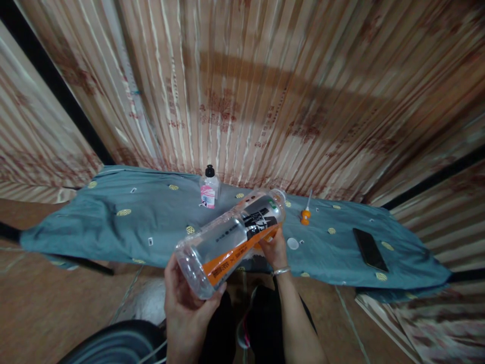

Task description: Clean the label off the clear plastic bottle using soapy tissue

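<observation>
An empty clear plastic bottle (231, 240) with an orange and black label lies tilted across the middle of the view, neck pointing up and right. My left hand (185, 296) cups its base from below. My right hand (276, 247), with a bracelet on the wrist, grips its upper part from underneath. The bottle's mouth has no cap. A small white cap (293, 243) lies on the blue-grey cloth (144, 222) just right of my right hand.
On the cloth stand a small clear bottle (209, 190) with a black cap and pink label, an orange-tipped tool (305, 213), and a black phone (370, 248) at the right. A striped curtain (265, 86) hangs behind. A dark round object (113, 344) sits at the lower left.
</observation>
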A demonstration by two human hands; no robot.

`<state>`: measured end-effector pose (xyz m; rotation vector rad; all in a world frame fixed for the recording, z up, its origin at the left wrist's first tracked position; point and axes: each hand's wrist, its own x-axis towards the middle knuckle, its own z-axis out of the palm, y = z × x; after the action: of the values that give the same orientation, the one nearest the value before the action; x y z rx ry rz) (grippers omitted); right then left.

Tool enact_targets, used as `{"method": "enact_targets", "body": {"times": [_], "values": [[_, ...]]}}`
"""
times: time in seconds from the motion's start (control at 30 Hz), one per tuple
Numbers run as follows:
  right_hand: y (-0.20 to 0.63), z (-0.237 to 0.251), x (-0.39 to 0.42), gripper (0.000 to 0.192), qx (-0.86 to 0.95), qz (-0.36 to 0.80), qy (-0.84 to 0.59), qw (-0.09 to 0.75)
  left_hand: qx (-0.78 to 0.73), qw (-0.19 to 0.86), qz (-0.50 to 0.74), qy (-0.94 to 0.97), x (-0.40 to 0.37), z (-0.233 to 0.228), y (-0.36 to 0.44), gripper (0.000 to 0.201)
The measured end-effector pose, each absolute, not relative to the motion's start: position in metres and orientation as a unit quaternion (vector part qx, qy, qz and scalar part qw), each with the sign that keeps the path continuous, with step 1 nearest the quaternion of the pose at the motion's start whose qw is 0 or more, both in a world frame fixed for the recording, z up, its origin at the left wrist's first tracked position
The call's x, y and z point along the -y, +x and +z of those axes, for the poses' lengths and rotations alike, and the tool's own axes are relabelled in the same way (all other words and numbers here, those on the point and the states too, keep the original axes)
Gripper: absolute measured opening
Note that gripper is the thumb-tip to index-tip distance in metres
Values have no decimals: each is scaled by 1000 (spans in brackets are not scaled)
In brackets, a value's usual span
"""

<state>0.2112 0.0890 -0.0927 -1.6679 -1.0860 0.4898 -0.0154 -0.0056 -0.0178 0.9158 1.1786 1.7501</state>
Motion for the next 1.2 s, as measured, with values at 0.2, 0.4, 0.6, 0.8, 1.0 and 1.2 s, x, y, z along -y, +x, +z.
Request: {"method": "enact_targets", "body": {"times": [0.2, 0.4, 0.6, 0.8, 1.0, 1.2], "values": [[211, -93, -90, 60, 458, 205, -687, 526, -477, 403, 695, 357, 6, -19, -16, 87], [212, -95, -91, 66, 461, 208, -680, 531, -485, 412, 693, 339, 9, -13, -13, 85], [212, -96, -91, 60, 460, 196, -687, 528, -471, 400, 687, 381, 8, -21, -21, 86], [212, -98, -91, 61, 466, 187, -684, 529, -471, 396, 690, 381, 9, -20, -19, 85], [213, -98, -91, 63, 455, 202, -683, 534, -475, 396, 693, 371, 8, -16, -16, 87], [211, -95, -90, 58, 457, 199, -680, 537, -477, 394, 694, 369, 8, -15, -16, 89]]}}
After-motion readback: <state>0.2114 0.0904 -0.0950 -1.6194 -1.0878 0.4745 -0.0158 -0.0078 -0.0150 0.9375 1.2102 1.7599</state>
